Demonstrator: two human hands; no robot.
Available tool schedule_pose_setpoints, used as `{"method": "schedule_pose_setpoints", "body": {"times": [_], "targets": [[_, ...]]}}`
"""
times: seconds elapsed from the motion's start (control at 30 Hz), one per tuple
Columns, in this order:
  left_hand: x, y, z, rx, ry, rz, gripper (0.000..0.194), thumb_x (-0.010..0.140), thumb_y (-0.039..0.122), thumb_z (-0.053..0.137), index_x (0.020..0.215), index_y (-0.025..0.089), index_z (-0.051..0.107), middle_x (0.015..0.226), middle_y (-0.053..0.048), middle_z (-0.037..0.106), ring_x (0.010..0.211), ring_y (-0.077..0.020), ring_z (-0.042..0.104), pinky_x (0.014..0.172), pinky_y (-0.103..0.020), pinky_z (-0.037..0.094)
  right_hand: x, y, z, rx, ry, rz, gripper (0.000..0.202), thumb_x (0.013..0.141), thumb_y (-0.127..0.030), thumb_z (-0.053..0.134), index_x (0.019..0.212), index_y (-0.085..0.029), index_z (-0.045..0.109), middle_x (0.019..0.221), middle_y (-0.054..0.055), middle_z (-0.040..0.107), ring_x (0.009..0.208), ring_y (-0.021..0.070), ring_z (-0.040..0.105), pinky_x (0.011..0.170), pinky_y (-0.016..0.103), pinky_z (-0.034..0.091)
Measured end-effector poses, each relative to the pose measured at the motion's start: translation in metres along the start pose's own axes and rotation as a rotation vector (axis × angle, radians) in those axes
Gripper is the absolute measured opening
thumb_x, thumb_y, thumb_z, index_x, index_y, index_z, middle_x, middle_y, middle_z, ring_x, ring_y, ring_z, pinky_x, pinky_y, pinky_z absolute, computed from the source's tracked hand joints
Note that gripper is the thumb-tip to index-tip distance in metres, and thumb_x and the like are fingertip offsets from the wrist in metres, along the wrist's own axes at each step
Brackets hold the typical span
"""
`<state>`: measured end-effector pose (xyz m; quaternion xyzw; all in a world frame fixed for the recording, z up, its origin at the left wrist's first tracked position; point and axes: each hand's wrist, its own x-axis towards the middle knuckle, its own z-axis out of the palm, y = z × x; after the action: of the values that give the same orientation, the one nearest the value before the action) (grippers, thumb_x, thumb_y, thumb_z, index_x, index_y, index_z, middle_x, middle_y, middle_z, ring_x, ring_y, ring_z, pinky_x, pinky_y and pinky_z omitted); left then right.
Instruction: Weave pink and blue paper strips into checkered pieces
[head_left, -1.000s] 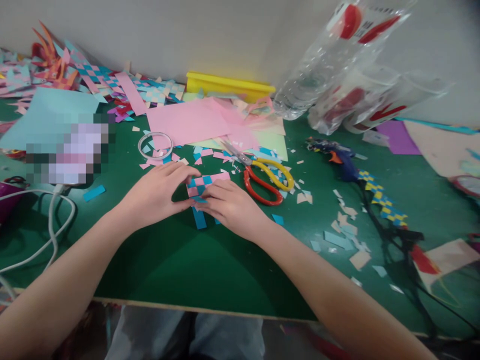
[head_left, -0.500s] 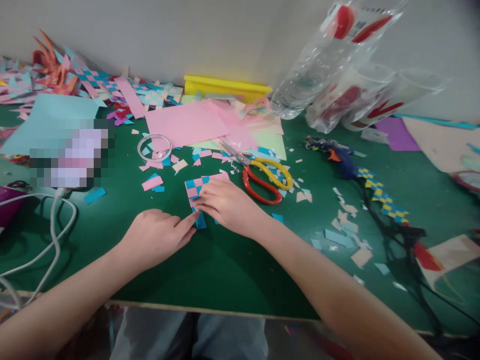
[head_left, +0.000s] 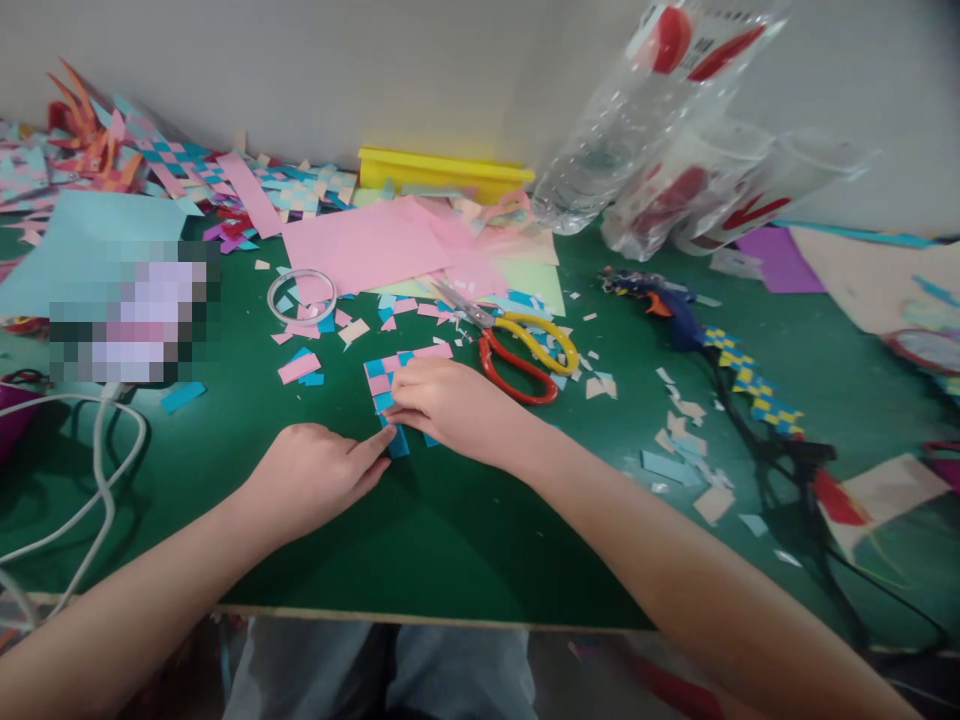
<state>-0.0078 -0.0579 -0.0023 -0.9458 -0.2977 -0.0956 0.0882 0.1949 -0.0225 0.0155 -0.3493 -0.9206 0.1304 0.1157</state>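
Note:
Between my hands a small weave of pink and blue paper strips (head_left: 379,382) lies flat on the table, partly hidden by my fingers. My right hand (head_left: 442,405) covers its right side, fingers bent together and gripping the strips. With the forefinger stretched out, my left hand (head_left: 322,465) holds the lower end of a blue strip (head_left: 397,442) at the weave's near edge; its other fingers are curled under. The fingertips of both hands almost meet there. Right behind my right hand lie scissors (head_left: 517,343) with one red and one yellow handle, their blades apart.
A clear tape roll (head_left: 302,297), pink paper sheets (head_left: 360,245) and many scraps lie behind. At left are a blurred phone (head_left: 146,320) and its white cable (head_left: 105,480). Bagged plastic cups (head_left: 690,185) stand back right, near a dark blue glue gun (head_left: 679,318).
The whole view has shifted slightly. My hands keep nearly the same hold on the weave, with only a small shift of the fingers.

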Motion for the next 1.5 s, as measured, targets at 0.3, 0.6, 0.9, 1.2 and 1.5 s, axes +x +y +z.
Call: {"method": "schedule_pose_setpoints", "body": {"times": [0.3,0.6,0.9,1.2,1.5], "targets": [[0.0024,-0.003,0.0017,-0.06,-0.036,-0.037,0.029,0.09,0.033,0.049,0.108,0.021,0.067,0.05,0.002,0.062,0.042,-0.0182,0.057,0.041,-0.028,0.033,0.004,-0.001,-0.0038,0.057,-0.051,0.063,0.016,0.088,-0.017,0.057,0.076,-0.012,0.067,0.076,0.003,0.062,0.074,0.0133,0.05,0.066,0.027,0.034],[0.0036,-0.0049,0.0016,-0.087,-0.017,-0.032,0.026,0.089,0.031,0.05,0.104,0.021,0.069,0.051,0.002,0.063,0.043,-0.0184,0.058,0.043,-0.03,0.037,0.0024,0.0017,0.0003,0.103,-0.02,0.045,0.02,0.09,-0.016,0.053,0.076,-0.013,0.067,0.077,0.004,0.062,0.075,0.0139,0.051,0.067,0.028,0.035],[0.0044,-0.006,0.0017,-0.07,0.065,0.033,0.023,0.089,0.028,0.052,0.101,0.018,0.069,0.05,0.004,0.061,0.042,-0.0164,0.055,0.044,-0.03,0.034,0.0031,0.0047,0.0007,0.146,-0.003,0.023,0.019,0.089,-0.015,0.054,0.077,-0.015,0.068,0.08,0.004,0.063,0.078,0.0139,0.053,0.069,0.027,0.038],[0.0022,-0.008,0.0004,-0.046,0.104,0.042,0.02,0.087,0.031,0.056,0.097,0.018,0.068,0.054,0.004,0.065,0.044,-0.0152,0.057,0.044,-0.029,0.034,0.0023,0.0047,-0.0008,0.161,-0.011,0.028,0.017,0.089,-0.017,0.055,0.078,-0.013,0.068,0.078,0.004,0.062,0.077,0.0138,0.053,0.069,0.027,0.039],[0.0058,-0.008,0.0009,-0.046,0.053,0.057,0.024,0.089,0.029,0.052,0.102,0.016,0.067,0.053,0.003,0.065,0.043,-0.017,0.058,0.043,-0.03,0.037,0.0038,-0.0041,-0.007,-0.069,-0.132,-0.001,0.023,0.091,-0.016,0.05,0.075,-0.013,0.066,0.078,0.006,0.063,0.078,0.017,0.053,0.072,0.031,0.036]]}}
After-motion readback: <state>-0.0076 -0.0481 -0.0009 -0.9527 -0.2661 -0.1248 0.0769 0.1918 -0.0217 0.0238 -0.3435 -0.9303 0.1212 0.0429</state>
